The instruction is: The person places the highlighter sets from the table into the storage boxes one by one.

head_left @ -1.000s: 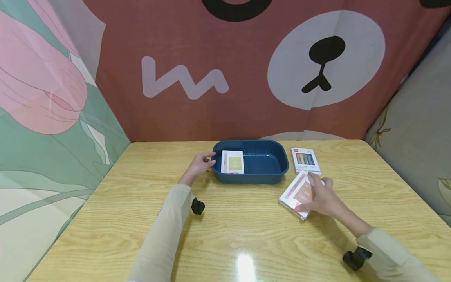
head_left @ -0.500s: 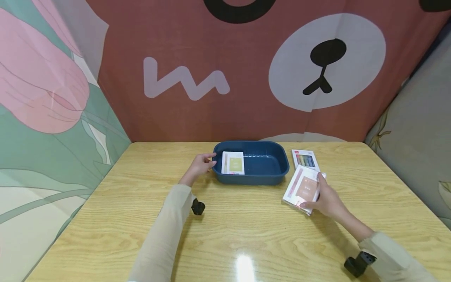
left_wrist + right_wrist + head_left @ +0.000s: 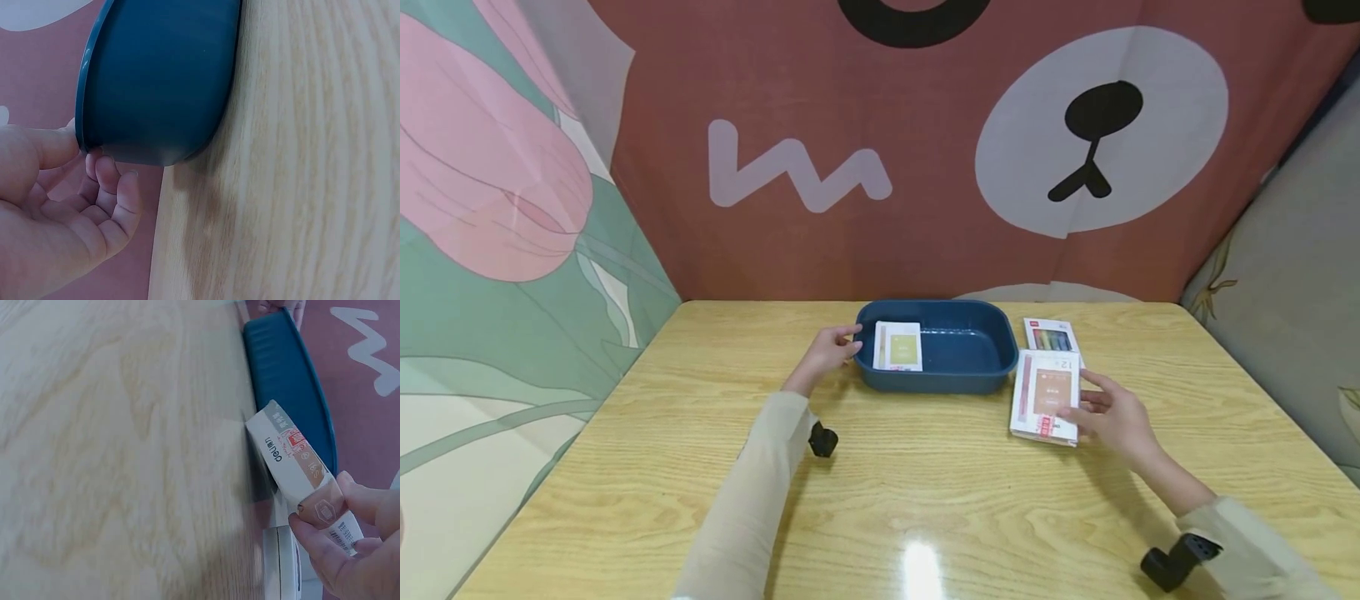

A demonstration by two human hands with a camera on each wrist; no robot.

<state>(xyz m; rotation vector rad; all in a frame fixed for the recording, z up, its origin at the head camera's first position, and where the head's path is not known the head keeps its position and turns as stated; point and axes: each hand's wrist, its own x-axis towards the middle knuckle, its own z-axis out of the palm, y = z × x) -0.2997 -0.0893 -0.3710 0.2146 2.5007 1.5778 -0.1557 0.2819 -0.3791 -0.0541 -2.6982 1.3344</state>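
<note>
At the left end of the dark blue plastic bin, my left hand pinches the rim between thumb and fingers, as the left wrist view shows up close. A white box with a yellow-green panel lies inside the bin's left part. My right hand grips a white box with an orange panel by its right side, thumb on one face and fingers on the other. This box is near the bin's front right corner. In the right wrist view its printed side reads "deli".
Behind the held box, a flat white pack of coloured sticks lies right of the bin, partly covered in the head view. The wooden table ends at a wall hanging with a bear print.
My right hand has turned the orange-panelled box more upright in the head view and shifted it slightly right, nearer the pack of coloured sticks. The left hand stays at the bin's rim.
</note>
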